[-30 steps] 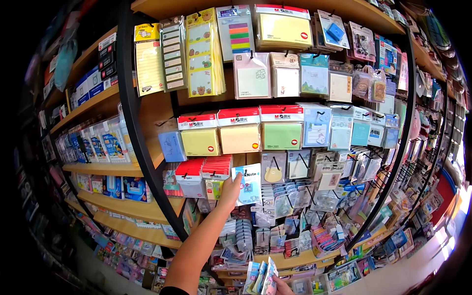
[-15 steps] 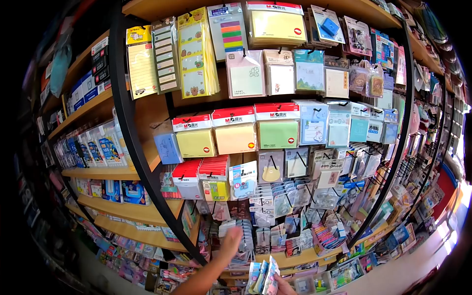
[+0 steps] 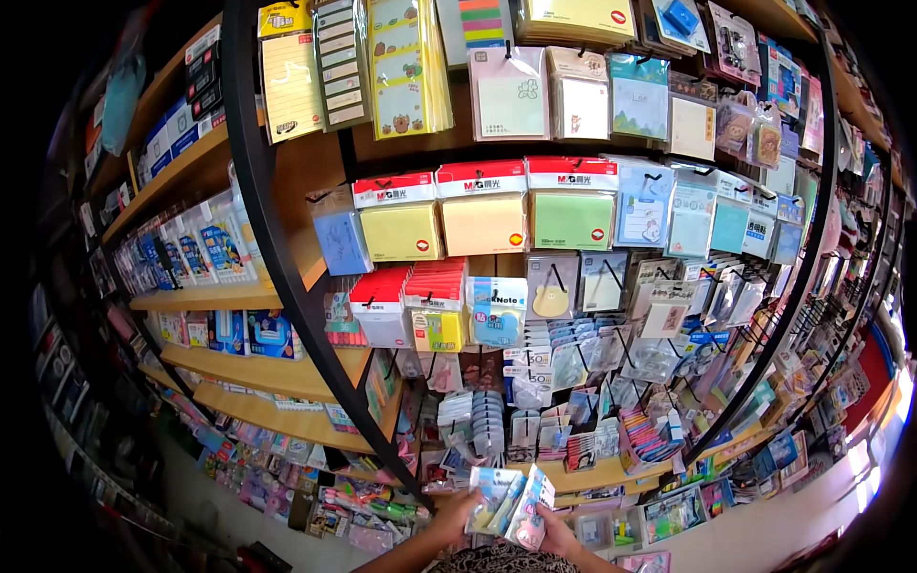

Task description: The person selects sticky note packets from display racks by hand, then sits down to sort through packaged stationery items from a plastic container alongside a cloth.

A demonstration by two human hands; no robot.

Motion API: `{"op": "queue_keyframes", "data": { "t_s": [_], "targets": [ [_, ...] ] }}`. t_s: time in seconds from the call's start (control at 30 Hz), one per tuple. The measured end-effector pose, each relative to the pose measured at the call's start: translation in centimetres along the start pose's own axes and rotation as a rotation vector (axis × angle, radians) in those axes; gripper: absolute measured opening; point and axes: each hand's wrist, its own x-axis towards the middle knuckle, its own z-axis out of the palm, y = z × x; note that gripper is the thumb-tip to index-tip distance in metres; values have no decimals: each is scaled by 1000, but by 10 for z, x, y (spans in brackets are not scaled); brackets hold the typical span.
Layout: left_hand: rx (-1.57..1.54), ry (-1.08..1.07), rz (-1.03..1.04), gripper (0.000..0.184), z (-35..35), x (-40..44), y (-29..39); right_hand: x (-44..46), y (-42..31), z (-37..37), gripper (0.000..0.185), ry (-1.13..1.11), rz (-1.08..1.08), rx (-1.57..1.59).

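Observation:
Several blue-and-white packs of sticky notes [image 3: 494,498] are fanned out low in the middle of the view, in front of the shelving. My left hand [image 3: 460,514] grips their left edge, fingers closed. On the other side, my right hand [image 3: 554,531] is closed around the right-hand packs, one of which [image 3: 531,516] shows a pink patch. The fingertips behind the packs are hidden. A similar-looking blue "Note" pack [image 3: 497,315] hangs on the rack above the hands.
Red-topped sticky-note packs [image 3: 482,210] hang in rows on hooks. A black upright post [image 3: 296,286] divides the rack from wooden shelves [image 3: 205,296] at left. Below the rack, a lower wooden shelf [image 3: 611,475] carries small packets, and clear bins [image 3: 673,516] stand near the floor.
My left hand has come down from in front of the rack and taken hold of the packs that my right hand held. The packs are higher in view and more spread; the camera view has tilted down.

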Motion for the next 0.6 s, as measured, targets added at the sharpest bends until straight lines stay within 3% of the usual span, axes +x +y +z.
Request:
{"op": "queue_keyframes", "data": {
  "t_s": [0.07, 0.17, 0.43, 0.6],
  "targets": [
    [-121, 85, 42, 32, -1, 5, 22, -4, -2, 5, 46, 10, -2, 33],
    [-158, 87, 267, 22, 0, 17, 77, -7, -1, 5, 44, 15, 15, 62],
    [-111, -61, 465, 30, 37, 43, 172, -7, 5, -4, 44, 6, -25, 102],
    [-101, -107, 513, 32, 52, 64, 188, -31, -1, 37, 19, 148, -41, 191]
  ]
}}
